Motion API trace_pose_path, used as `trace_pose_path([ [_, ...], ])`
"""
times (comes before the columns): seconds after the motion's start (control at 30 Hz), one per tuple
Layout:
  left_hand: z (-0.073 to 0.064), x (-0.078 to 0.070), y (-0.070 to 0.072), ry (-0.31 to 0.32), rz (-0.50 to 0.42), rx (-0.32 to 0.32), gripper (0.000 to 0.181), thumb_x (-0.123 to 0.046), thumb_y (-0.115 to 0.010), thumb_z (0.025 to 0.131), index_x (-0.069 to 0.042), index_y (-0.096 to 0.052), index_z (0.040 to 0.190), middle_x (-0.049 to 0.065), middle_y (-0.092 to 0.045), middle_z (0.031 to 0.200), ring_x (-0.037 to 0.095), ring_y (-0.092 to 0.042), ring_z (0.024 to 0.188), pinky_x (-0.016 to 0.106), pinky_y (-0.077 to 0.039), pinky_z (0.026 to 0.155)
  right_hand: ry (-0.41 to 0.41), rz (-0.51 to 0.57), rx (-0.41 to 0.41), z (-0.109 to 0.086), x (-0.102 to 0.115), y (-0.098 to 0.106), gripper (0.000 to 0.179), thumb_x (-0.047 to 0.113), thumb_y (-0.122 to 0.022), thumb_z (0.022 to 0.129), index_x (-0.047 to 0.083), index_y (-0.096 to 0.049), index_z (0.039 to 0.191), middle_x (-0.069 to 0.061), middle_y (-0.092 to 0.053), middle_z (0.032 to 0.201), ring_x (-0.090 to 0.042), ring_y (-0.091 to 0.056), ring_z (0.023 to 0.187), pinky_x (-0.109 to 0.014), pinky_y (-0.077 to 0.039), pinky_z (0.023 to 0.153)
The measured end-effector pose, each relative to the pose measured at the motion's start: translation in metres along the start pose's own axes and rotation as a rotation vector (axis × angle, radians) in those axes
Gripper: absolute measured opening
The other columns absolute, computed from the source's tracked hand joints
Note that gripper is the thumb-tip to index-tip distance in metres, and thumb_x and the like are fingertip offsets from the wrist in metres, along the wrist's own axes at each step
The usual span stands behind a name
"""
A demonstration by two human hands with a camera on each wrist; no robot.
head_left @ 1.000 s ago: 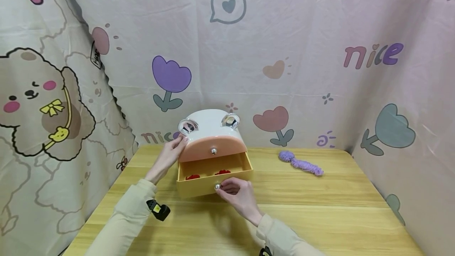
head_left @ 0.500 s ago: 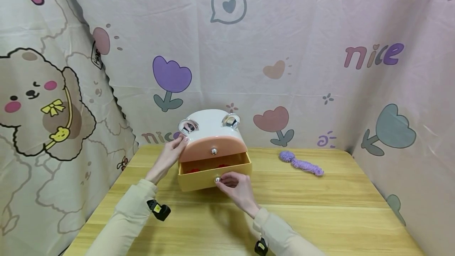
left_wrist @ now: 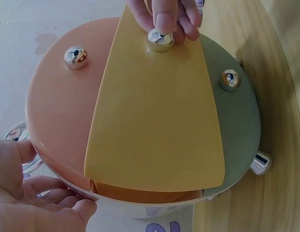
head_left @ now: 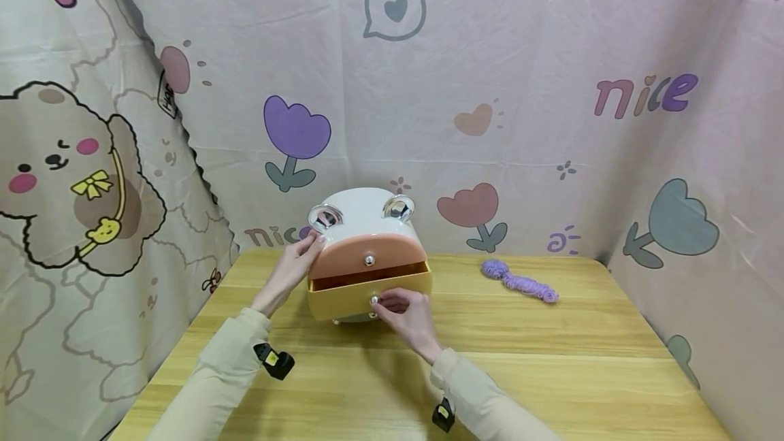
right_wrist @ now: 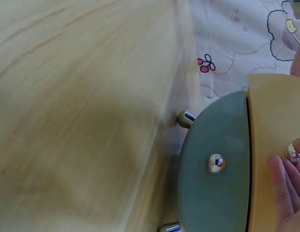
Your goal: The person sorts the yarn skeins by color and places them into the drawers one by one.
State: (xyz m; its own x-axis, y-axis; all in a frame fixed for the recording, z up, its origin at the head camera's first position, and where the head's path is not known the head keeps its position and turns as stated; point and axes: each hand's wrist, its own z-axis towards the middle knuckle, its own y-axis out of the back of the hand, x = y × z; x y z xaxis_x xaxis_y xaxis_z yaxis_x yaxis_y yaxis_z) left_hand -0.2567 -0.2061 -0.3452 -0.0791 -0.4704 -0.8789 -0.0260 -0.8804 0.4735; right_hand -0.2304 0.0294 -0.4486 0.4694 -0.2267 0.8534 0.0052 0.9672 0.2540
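Note:
A small rounded drawer box (head_left: 358, 206) with a white top and two shiny ring-like ears stands on the wooden table. My left hand (head_left: 289, 272) holds its left side near the upper front corner, thumb and bent fingers against the edge. The yellow middle drawer (left_wrist: 155, 121) sticks part way out; its inside is mostly hidden in the head view. My right hand (head_left: 412, 318) pinches the drawer's silver knob (left_wrist: 160, 41) between thumb and fingers. Above it the orange drawer (head_left: 349, 254) is closed, and the green bottom drawer (right_wrist: 215, 193) is closed too.
A purple bundle of yarn (head_left: 520, 282) lies on the table (head_left: 520, 373) to the right of the box. Printed cloth (head_left: 392, 87) hangs behind and at both sides of the table.
The yellow drawer has slid inward, pushed by my right hand on its knob. The red items inside have gone out of sight. My left hand has stayed on the box's side.

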Motion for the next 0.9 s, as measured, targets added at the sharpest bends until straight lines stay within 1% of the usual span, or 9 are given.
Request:
trace_pose_path([
  [0.1, 0.0, 0.0, 0.0, 0.001, 0.001, -0.001, 0.068, -0.042, -0.04, 0.108, 0.003, -0.023, 0.157, 0.015, -0.018, 0.167, 0.038, -0.013, 0.157, 0.049, -0.014, 0.13, -0.011, 0.0, 0.001, 0.002, -0.001, -0.001, 0.014, -0.001, -0.081, 0.079, -0.004, -0.076, 0.092, -0.021, -0.077, 0.085, -0.037, -0.076, 0.075, -0.025, -0.062, 0.067],
  [0.27, -0.001, -0.001, 0.0, 0.003, -0.002, -0.004, 0.068, -0.042, -0.041, 0.108, 0.002, -0.024, 0.157, 0.014, -0.019, 0.167, 0.037, -0.013, 0.157, 0.049, -0.014, 0.13, -0.001, -0.012, 0.005, 0.007, -0.001, -0.001, 0.015, 0.006, -0.082, 0.081, 0.0, -0.077, 0.093, -0.017, -0.078, 0.086, -0.031, -0.077, 0.076, -0.019, -0.061, 0.068],
  [0.43, -0.001, -0.001, 0.0, 0.002, -0.001, -0.004, 0.068, -0.042, -0.041, 0.108, 0.002, -0.024, 0.157, 0.014, -0.019, 0.167, 0.037, -0.013, 0.157, 0.05, -0.013, 0.13, 0.008, -0.01, 0.013, 0.01, -0.004, -0.001, 0.016, 0.011, -0.082, 0.083, 0.001, -0.077, 0.094, -0.016, -0.078, 0.087, -0.029, -0.077, 0.076, -0.017, -0.06, 0.068],
  [0.9, -0.002, -0.002, 0.0, -0.006, -0.01, 0.001, 0.069, -0.042, -0.041, 0.108, 0.003, -0.022, 0.157, 0.016, -0.018, 0.167, 0.038, -0.014, 0.156, 0.05, -0.016, 0.129, 0.017, -0.027, -0.01, 0.017, -0.005, -0.005, 0.013, 0.008, -0.081, 0.082, -0.001, -0.077, 0.092, -0.017, -0.078, 0.085, -0.028, -0.077, 0.075, -0.017, -0.059, 0.067],
])
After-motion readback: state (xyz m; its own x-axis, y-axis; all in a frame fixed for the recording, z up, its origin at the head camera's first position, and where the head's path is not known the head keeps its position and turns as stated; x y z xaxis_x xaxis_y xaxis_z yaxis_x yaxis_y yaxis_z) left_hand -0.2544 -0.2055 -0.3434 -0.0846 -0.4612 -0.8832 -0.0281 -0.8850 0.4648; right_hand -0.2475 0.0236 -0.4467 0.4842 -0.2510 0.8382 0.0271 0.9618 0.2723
